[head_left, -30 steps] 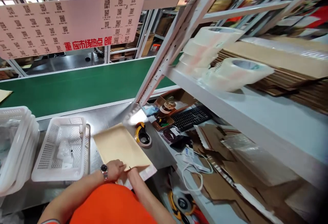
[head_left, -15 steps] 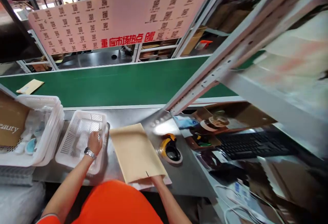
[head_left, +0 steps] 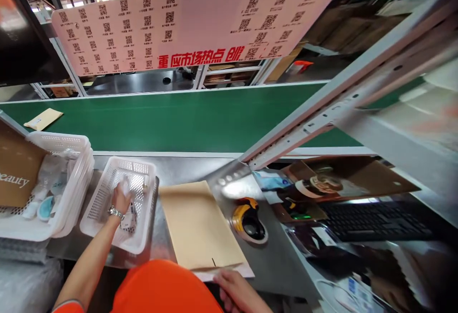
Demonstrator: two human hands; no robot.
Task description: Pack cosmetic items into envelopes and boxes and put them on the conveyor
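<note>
My left hand [head_left: 120,199], with a watch on the wrist, is inside a white mesh basket [head_left: 143,234] and has closed on a small clear-wrapped packet [head_left: 125,186]. More packets lie in the basket beside it. My right hand [head_left: 239,293] rests at the near open end of a tan padded envelope [head_left: 200,222] that lies flat on the steel table [head_left: 179,170], fingers touching the envelope's edge and a white sheet beneath it.
A stack of white baskets [head_left: 77,160] with a brown box [head_left: 16,174] stands at the left. A yellow tape dispenser [head_left: 248,220] lies right of the envelope. A keyboard [head_left: 375,220] and clutter sit under the slanted shelf post [head_left: 322,117]. A green conveyor [head_left: 186,117] carries a small envelope [head_left: 43,118].
My left hand left the envelope, reached into the mesh basket and closed on a packet. My right hand stayed at the envelope's near end. The view swung left.
</note>
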